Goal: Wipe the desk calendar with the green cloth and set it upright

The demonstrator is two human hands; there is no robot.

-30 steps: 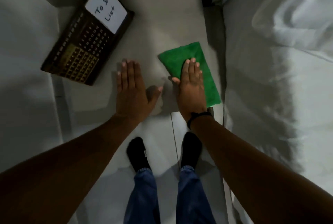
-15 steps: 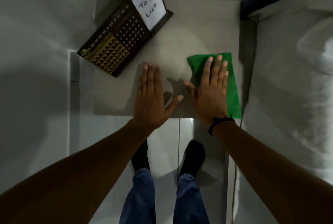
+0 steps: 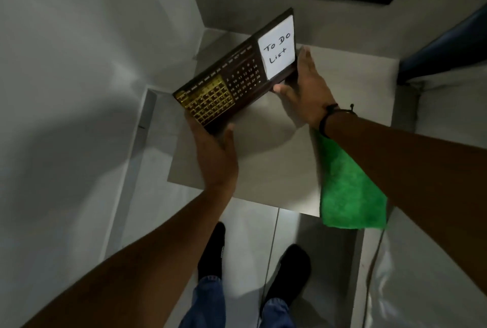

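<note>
Head view, dark desk calendar [image 3: 237,82], white "To Do List" note [image 3: 278,48], tilted

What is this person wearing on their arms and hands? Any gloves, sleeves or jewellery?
No gloves or sleeves: both forearms are bare as far as the view shows. The left hand wears nothing visible. The right hand has a thin black cord bracelet at the wrist, with a small knot or bead sticking out.
</note>
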